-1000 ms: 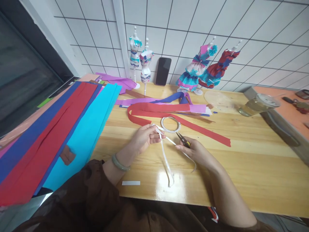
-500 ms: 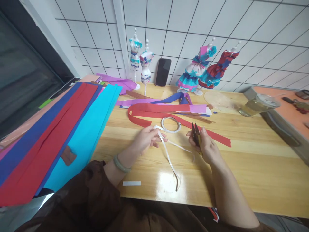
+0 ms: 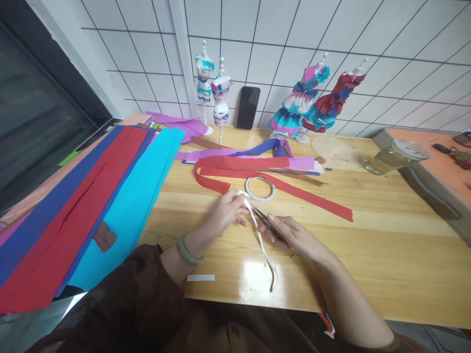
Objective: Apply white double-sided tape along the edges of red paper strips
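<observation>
My left hand (image 3: pixel 228 212) pinches a narrow white tape strip (image 3: pixel 260 239) near its top end; the strip hangs down and curls at its lower end. In my right hand (image 3: pixel 290 233) are dark scissors (image 3: pixel 271 226), their tips pointing left and reaching the strip beside my left fingers. A white tape roll (image 3: pixel 260 189) lies flat just beyond my hands. Around it run red paper strips (image 3: pixel 316 197), with purple paper strips (image 3: pixel 301 163) and blue ones behind. A short white piece (image 3: pixel 200 278) lies near the table's front edge.
Wide paper sheets, a red one (image 3: pixel 77 211) and a turquoise one (image 3: pixel 136 196) among them, cover the left side. Several small dress forms stand at the wall with a phone (image 3: pixel 248 108). A lidded cup (image 3: pixel 395 157) is at the right, beside an orange-topped surface (image 3: pixel 441 162).
My right hand has moved left and down with the scissors, whose tips now point left at the white strip. My left hand has hardly moved.
</observation>
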Demonstrator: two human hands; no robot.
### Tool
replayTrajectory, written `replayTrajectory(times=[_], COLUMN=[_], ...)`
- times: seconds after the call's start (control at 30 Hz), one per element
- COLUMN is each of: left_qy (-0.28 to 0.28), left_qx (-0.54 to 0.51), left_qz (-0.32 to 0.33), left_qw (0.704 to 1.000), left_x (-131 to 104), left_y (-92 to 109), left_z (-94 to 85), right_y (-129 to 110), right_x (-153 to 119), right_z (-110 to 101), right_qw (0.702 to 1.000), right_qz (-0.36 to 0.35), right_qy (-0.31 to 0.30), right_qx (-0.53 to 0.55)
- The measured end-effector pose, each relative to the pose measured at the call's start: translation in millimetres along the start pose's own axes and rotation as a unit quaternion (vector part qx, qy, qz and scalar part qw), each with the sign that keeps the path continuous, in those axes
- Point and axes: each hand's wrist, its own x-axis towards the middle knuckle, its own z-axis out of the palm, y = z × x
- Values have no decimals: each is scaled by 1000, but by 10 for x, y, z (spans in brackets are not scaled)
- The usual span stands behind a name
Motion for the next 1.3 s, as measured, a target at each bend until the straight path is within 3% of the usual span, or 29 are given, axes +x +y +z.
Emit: replayTrajectory(times=[0.23, 0.67, 1.03, 1.3], left_qy=[-3, -50, -84, -144], left_qx=[-2, -7, -115, -213], left_qz=[-2, -8, -11, -48], left_qw=[1000, 999, 990, 965], left_x=[-4, -17, -19, -11], left_y=[6, -38, -88, -75], left_z=[-2, -15, -6, -9], right_y=[51, 54, 59, 2], right_x=[28, 36, 54, 66], right_z=[-26, -27, 47, 71], right_qw=[999, 999, 997, 996], right_qz=[35, 42, 46, 23], right_qy=[33, 3, 57, 90], right_qx=[-12, 25, -3, 8])
